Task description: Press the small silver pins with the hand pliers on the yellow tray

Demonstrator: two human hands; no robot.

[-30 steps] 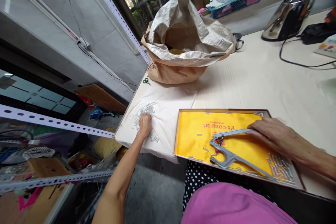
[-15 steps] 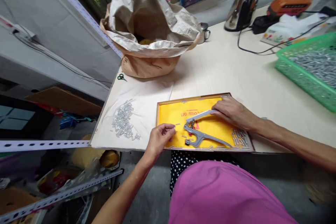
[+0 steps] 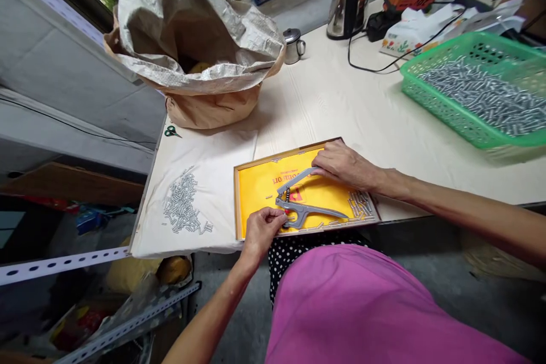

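Note:
My right hand (image 3: 339,164) is wrapped round the upper handle of grey snap-fastener pliers (image 3: 313,210), whose handles stand apart. A spring shows between them near the head. My left hand (image 3: 265,228) is closed in a pinch right at the pliers' jaws, with a small, bright metal pin at the fingertips, mostly hidden. Under both hands lies a shallow tray (image 3: 236,196) with a yellow lining. Several short metal pins (image 3: 360,205) lie in its right corner and along its front edge, and one loose pin (image 3: 268,197) lies left of the pliers.
Left of the tray, a heap of metal pins (image 3: 183,205) lies on white cloth. Small scissors (image 3: 173,132) rest behind it. A large open sack (image 3: 213,105) stands at the back left. At the back are a metal cup (image 3: 293,48) and kettle (image 3: 347,5); a green basket (image 3: 447,116) of pins is right.
My left hand has moved from the tray's left part to the pliers' jaws. My right hand keeps its hold on the upper handle. The whole view has shifted to the right.

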